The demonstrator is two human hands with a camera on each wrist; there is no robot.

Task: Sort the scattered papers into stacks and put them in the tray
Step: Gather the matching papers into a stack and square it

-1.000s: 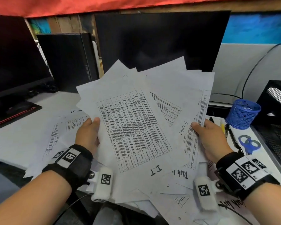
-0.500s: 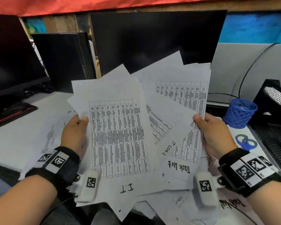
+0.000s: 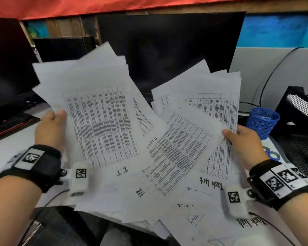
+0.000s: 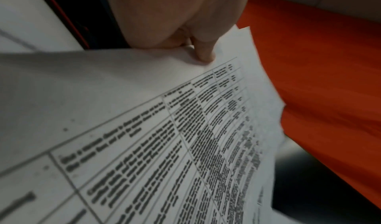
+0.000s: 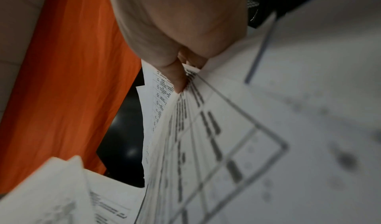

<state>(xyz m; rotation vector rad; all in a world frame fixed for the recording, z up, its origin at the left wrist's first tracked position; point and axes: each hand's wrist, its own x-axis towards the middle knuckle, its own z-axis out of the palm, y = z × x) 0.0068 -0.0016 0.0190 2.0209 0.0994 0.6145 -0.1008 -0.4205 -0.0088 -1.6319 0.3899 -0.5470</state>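
Observation:
I hold two fans of printed papers above the desk. My left hand [image 3: 51, 128] pinches the left bunch [image 3: 100, 125], whose top sheet bears a table and a handwritten "I.T"; its thumb [image 4: 204, 51] presses on that sheet [image 4: 144, 129]. My right hand [image 3: 245, 142] pinches the right bunch [image 3: 194, 135] at its right edge, thumb [image 5: 175, 75] on top of the sheets [image 5: 226, 137]. More loose papers [image 3: 212, 219], some marked "Task list", lie on the desk below. The black mesh tray [image 3: 302, 110] stands at the right edge.
A blue mesh pen cup [image 3: 261, 122] and blue scissors [image 3: 272, 154] sit just beyond my right hand. A dark monitor [image 3: 167, 50] stands behind the papers, another screen [image 3: 7, 68] at the left, and a black box [image 3: 64, 48] between them.
The single overlapping fan has split into two bunches. My left hand has carried its bunch left and up, while my right hand keeps the rest at the right.

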